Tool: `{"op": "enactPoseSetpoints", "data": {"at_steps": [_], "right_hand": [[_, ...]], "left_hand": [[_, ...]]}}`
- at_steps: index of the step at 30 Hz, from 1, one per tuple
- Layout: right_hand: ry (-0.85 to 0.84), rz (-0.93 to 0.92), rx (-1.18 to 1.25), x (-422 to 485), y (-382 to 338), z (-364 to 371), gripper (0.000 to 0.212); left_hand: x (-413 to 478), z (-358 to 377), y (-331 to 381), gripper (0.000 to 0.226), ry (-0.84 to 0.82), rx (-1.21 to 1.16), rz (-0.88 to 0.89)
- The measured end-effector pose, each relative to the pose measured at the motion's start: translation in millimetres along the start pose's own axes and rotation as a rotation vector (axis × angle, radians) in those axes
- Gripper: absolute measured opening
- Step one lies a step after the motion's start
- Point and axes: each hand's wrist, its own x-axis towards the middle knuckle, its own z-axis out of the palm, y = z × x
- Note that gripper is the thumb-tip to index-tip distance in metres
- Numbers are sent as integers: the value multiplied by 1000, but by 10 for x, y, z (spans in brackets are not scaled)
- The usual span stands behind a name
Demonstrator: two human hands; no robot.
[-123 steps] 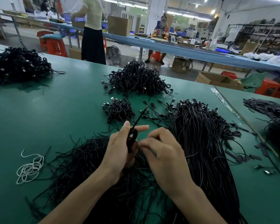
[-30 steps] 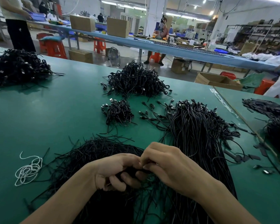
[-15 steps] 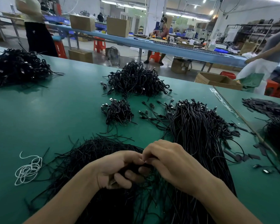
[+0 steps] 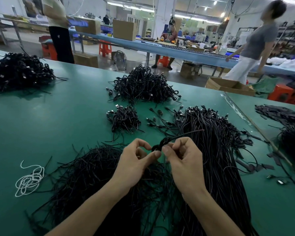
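A small coiled black cable (image 4: 157,145) hangs between my two hands above the green table (image 4: 61,126). My left hand (image 4: 134,160) pinches the coil with thumb and forefinger from the left. My right hand (image 4: 184,159) pinches it from the right, fingers curled. A thin black tie end (image 4: 189,133) with a reddish tip sticks out up and right from the coil. Beneath my forearms lies a loose heap of black ties (image 4: 95,176), and to the right a long bundle of straight black cables (image 4: 215,150).
Piles of coiled cables: a small one (image 4: 124,119), a large one (image 4: 143,86), another far left (image 4: 17,70). A white string (image 4: 29,179) lies at left. Black strips (image 4: 279,114) sit on the right table. People stand and walk behind the table.
My hands have lifted from the tie heap and now hold the coiled cable up, with the tie end sticking out to the right. A person has walked into view at right.
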Motion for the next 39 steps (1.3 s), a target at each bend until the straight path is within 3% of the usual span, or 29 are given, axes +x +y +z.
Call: {"op": "enactPoseSetpoints", "data": {"at_steps": [5, 7, 9, 14, 16, 18, 20, 23, 28, 31, 33, 35, 39], "right_hand": [[-106, 166, 245, -15, 29, 13, 23], [-161, 242, 298, -18, 45, 17, 26], [-198, 264, 247, -22, 83, 1, 29], [-257, 265, 251, -33, 116, -15, 33], [-220, 251, 234, -2, 103, -20, 36], [-133, 125, -68, 50, 116, -44, 33], [-60, -35, -319, 85, 83, -52, 31], [-3, -144, -372, 101, -9, -28, 34], [-5, -122, -246, 31, -18, 87, 31], [-4, -79, -148, 9, 15, 107, 31], [-18, -36, -84, 39, 39, 90, 30], [-72, 17, 29, 46, 56, 92, 29], [-136, 77, 17, -16, 140, 109, 29]], "left_hand": [[-12, 0, 74, 19, -74, -340, -104], [-17, -34, 133, 32, -84, -587, -148], [-30, -67, 201, 32, -95, -627, -128], [-108, -52, 185, 34, -41, -492, 13], [-128, -48, 164, 29, -75, -315, 130], [-128, -44, 108, 22, -58, -34, 247], [-125, -36, 34, 31, 45, 224, 307], [-135, -14, -11, 26, -4, 220, 242], [-129, 40, 15, 10, -63, 225, 164], [-144, 55, 89, 19, -18, 3, 13], [-133, 68, 169, 37, -14, -333, -164], [-103, 62, 220, 36, -14, -613, -268], [-67, -32, 178, 54, -52, -600, -184]]}}
